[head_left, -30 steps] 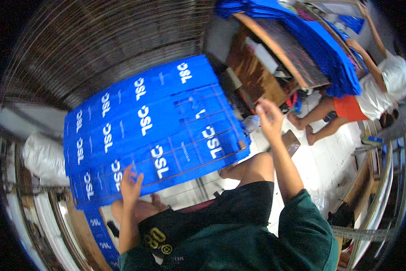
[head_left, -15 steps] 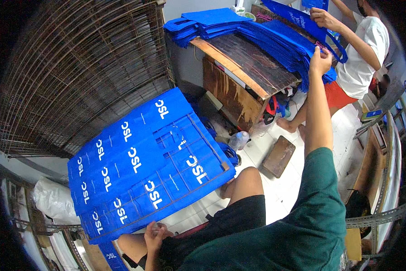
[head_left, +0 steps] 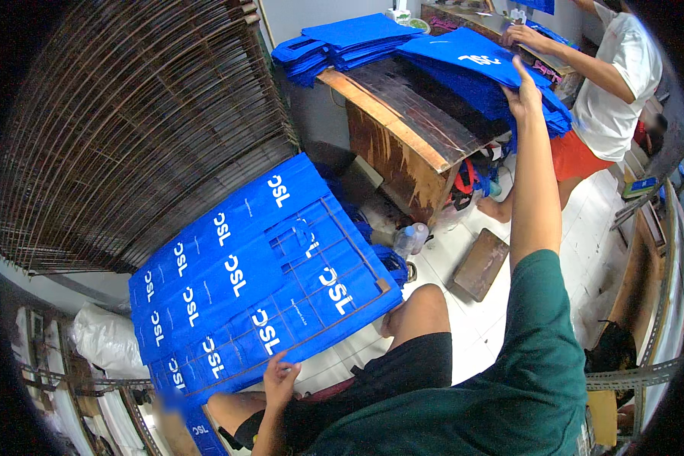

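1. Blue bags [head_left: 441,50] lie stacked on the far-right wooden table [head_left: 410,99], their right edge at the person's right hand [head_left: 523,95].
2. Its thumb and fingers stand apart beside that edge; I cannot tell whether they pinch a bag.
3. The left hand [head_left: 281,378] is near, its fingers loosely curled and holding nothing visible, by the near edge of printed blue sheets [head_left: 239,277].

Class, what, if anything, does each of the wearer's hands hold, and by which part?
Left hand: nothing visible. Right hand: at the top blue bag's edge; whether it grips cannot be told.
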A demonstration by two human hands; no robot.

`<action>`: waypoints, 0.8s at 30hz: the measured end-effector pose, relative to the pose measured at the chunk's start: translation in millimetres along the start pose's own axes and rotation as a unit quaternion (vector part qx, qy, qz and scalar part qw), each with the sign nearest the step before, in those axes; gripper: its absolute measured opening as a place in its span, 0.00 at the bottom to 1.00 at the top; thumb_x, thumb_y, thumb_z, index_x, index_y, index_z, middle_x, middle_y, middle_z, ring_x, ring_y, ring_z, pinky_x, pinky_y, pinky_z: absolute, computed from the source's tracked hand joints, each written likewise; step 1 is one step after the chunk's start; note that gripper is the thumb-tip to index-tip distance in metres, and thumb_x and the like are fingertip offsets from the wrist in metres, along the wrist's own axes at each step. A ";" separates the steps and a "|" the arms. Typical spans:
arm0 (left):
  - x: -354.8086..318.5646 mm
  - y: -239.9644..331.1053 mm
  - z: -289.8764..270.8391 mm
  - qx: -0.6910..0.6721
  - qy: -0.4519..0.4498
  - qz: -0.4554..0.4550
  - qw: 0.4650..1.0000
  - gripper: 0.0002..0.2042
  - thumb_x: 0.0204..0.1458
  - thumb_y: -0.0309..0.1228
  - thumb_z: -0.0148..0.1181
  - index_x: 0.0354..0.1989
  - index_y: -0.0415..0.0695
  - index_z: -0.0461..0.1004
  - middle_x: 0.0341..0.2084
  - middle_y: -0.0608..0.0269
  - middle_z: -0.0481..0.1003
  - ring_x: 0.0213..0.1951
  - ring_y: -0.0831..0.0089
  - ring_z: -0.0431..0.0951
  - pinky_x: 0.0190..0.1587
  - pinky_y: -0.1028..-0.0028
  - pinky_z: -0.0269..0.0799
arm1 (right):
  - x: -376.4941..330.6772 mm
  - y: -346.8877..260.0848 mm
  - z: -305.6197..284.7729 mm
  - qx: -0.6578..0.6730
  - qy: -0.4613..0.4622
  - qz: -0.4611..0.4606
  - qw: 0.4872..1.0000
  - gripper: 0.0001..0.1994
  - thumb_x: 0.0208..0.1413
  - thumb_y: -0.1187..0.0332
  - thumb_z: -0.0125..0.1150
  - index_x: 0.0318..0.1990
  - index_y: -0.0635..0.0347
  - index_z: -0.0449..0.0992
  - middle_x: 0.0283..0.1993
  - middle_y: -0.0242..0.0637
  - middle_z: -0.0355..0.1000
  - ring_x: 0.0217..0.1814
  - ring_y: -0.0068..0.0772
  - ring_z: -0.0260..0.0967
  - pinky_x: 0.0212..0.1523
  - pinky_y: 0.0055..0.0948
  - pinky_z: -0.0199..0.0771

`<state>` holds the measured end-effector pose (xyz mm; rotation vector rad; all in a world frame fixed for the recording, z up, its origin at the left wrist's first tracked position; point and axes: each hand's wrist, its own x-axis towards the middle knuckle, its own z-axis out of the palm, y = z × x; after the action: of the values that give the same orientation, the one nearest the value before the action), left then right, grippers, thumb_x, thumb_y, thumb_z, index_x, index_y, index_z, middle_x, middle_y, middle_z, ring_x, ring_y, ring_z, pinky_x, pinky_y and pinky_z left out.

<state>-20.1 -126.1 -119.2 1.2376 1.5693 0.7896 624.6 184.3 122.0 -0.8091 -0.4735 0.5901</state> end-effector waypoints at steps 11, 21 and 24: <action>26.1 79.0 85.8 -0.290 -0.340 -0.103 0.889 0.35 0.51 0.61 0.38 0.60 0.48 0.57 0.48 0.59 0.68 0.45 0.70 0.69 0.43 0.70 0.68 | -170.2 -53.5 28.5 -0.424 -0.181 -0.348 0.816 0.13 0.56 0.77 0.50 0.48 0.71 0.69 0.47 0.43 0.69 0.48 0.27 0.64 0.53 0.30 0.61; 14.0 79.6 27.4 -0.751 -0.305 -0.092 0.578 0.46 0.41 0.68 0.41 0.61 0.43 0.53 0.56 0.48 0.61 0.55 0.53 0.65 0.51 0.54 0.66 | -353.7 -9.1 16.6 -0.125 -0.353 0.214 0.902 0.33 0.44 0.73 0.57 0.60 0.66 0.53 0.53 0.45 0.63 0.51 0.35 0.64 0.54 0.34 0.66; 5.4 62.6 -3.6 -0.640 -0.170 -0.148 0.734 0.31 0.46 0.45 0.49 0.57 0.38 0.58 0.51 0.49 0.67 0.48 0.56 0.71 0.51 0.58 0.68 | -365.4 25.7 21.6 -0.142 -0.356 0.328 0.864 0.33 0.40 0.76 0.53 0.60 0.67 0.56 0.51 0.44 0.65 0.51 0.35 0.65 0.55 0.30 0.64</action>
<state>-2.2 -103.3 -63.3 0.0566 0.5485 1.0422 332.9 -27.5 53.9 -1.0276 -0.9897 1.5073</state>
